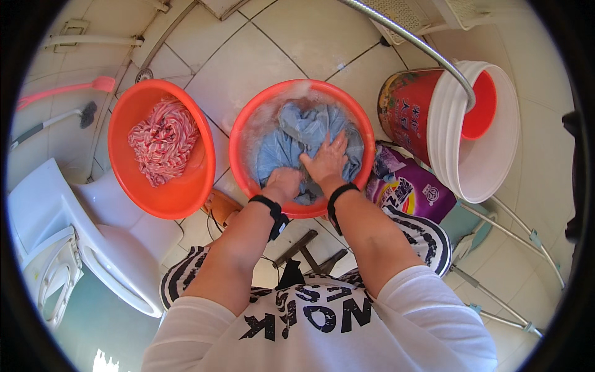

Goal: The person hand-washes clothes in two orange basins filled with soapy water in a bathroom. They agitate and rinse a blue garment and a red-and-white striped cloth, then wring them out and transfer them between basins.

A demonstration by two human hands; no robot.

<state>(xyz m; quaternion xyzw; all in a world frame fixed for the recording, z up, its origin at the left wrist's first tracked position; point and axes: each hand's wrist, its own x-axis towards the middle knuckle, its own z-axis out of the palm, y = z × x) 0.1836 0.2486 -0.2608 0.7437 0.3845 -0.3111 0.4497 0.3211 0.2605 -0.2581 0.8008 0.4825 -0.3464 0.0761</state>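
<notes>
Between my knees stands an orange-red basin (242, 124) of sudsy water with a light blue garment (313, 122) in it. My right hand (327, 162) lies on the wet cloth, fingers spread and palm down. Beside it, at the near left of the basin, my left hand (284, 183) is curled closed into the same blue garment, its fingertips partly hidden. Each wrist wears a black band. A second orange-red basin (197, 186) to the left holds a twisted red-and-white patterned cloth (163, 141).
At the right a white-rimmed red bucket (437, 130) lies tilted, with a red vessel (480, 108) inside. A purple detergent bag (415, 186) sits below it. A metal hose (409, 34) hangs across the upper right. A white toilet (111, 242) stands left, a floor drain (144, 74) behind.
</notes>
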